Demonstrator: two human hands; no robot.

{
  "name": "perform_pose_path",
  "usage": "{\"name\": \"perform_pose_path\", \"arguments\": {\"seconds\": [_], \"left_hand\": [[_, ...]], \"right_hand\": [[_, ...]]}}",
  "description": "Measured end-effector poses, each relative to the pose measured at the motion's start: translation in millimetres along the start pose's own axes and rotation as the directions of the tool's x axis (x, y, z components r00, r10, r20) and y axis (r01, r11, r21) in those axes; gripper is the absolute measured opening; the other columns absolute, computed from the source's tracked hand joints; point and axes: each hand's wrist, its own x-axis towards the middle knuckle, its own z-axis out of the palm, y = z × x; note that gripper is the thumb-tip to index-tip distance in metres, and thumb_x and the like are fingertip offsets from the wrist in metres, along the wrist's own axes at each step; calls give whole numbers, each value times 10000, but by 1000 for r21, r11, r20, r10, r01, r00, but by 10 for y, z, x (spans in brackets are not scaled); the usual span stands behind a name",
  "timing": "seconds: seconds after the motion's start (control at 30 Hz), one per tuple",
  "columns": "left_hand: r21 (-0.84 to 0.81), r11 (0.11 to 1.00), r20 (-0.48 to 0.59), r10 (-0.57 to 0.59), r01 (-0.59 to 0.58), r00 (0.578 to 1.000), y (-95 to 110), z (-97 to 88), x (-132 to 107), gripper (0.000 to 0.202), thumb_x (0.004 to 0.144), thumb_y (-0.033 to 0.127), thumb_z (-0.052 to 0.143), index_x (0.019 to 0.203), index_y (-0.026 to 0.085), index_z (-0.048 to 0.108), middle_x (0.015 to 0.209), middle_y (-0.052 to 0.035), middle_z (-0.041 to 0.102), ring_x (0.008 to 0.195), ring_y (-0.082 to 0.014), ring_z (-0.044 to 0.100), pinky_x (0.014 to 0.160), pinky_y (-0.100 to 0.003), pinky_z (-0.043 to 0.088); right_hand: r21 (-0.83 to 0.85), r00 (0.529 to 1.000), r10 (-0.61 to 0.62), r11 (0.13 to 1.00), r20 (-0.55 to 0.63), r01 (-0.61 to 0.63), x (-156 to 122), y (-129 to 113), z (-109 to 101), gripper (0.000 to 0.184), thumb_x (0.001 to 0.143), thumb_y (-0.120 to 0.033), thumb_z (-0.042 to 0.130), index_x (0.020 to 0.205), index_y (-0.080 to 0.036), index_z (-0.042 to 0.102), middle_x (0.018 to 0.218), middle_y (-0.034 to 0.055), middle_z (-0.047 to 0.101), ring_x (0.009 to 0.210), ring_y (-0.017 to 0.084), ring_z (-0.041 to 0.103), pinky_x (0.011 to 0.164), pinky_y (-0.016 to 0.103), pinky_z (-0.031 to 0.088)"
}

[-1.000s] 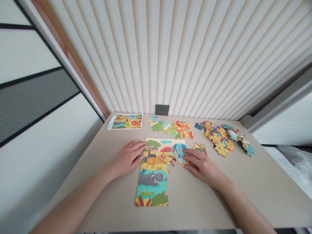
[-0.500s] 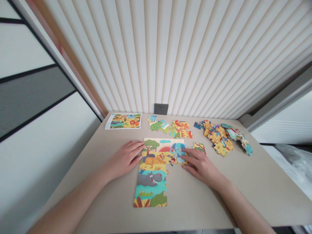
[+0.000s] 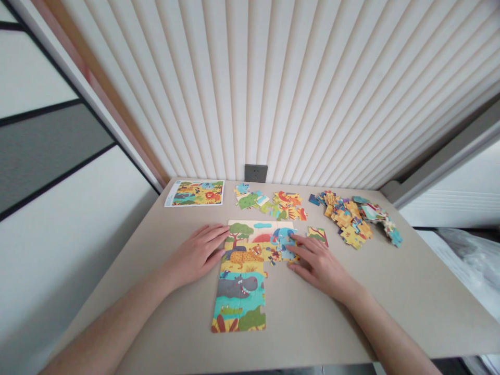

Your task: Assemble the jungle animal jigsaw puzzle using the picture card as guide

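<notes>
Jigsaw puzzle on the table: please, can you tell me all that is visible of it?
The jigsaw puzzle lies flat on the beige table, its interlocking pieces looking like printed card. It shows a tree, a spotted big cat, a blue elephant and a grey hippo. It is incomplete: a wide upper part over a narrower lower column. The right hand's fingers rest on its elephant pieces; the left hand lies at its left edge.

Head-worn view, angled down across table (image 3: 312,325)
</notes>
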Motion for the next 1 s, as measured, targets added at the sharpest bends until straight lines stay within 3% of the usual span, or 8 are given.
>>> {"name": "perform_pose_path", "arguments": {"seconds": [0.33,0.6,1.0], "left_hand": [[-19,1000,-19,2,-2,1000,-17,20,2,481,1060,358,498,1527,244,505,1561,-71,529,1450,-264,477,1240,-494,370],[-5,1000,-8,1,-1,1000,-26,22,-10,491,1057,365,495,1533,247,500,1569,-68,521,1450,-277,480,1238,-513,376],[6,1000,0,3,-3,1000,-10,6,1,488,1064,362,478,1534,231,497,1568,-86,521,1450,-273,476,1238,-515,373]], "right_hand": [[2,1000,26,1000,6,-26,-28,40,-60,496,962,-375,656,1444,-276,588,1434,137,608,1306,322,585,1119,551,468],[32,999,41,999,21,-42,-89,104,-99,504,960,-337,639,1456,-290,566,1442,113,603,1338,304,570,1188,560,397],[49,997,63,997,38,-65,-112,127,-99,485,977,-398,651,1445,-292,582,1462,123,588,1353,313,561,1180,578,402]]}}
